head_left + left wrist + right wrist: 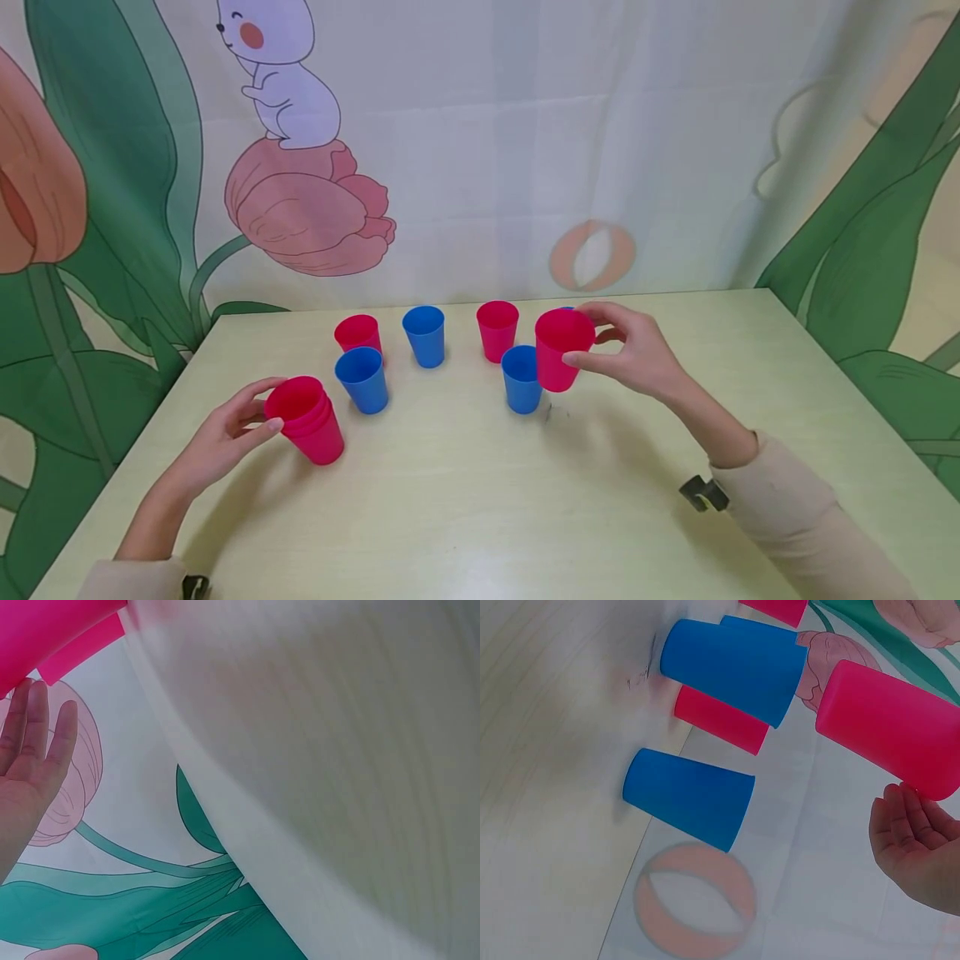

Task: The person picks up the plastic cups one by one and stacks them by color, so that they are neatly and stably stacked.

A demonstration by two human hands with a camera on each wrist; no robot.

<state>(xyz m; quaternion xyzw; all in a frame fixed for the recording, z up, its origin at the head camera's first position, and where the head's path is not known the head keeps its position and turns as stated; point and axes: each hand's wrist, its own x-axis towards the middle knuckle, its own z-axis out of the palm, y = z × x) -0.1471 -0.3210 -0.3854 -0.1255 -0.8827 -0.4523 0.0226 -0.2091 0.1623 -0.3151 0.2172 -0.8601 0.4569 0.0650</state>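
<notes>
At the left, my left hand (225,433) grips two nested pinkish-red cups (318,433) between thumb and fingers; the stack leans toward the hand, mouth up. Whether its base touches the table I cannot tell. The left wrist view catches only part of these cups (60,634) and a few fingers. My right hand (633,350) pinches a single red cup (558,362) by its side, mouth up, raised above the table. That cup partly covers a blue cup (517,392) standing beside it and nearly hides another blue cup (690,799) behind it.
Along the back of the pale table (465,500) stand a red cup (356,333), a blue cup (426,342) and another red cup (497,337). Slightly nearer is a blue cup (363,387). A printed curtain (465,167) hangs directly behind the table.
</notes>
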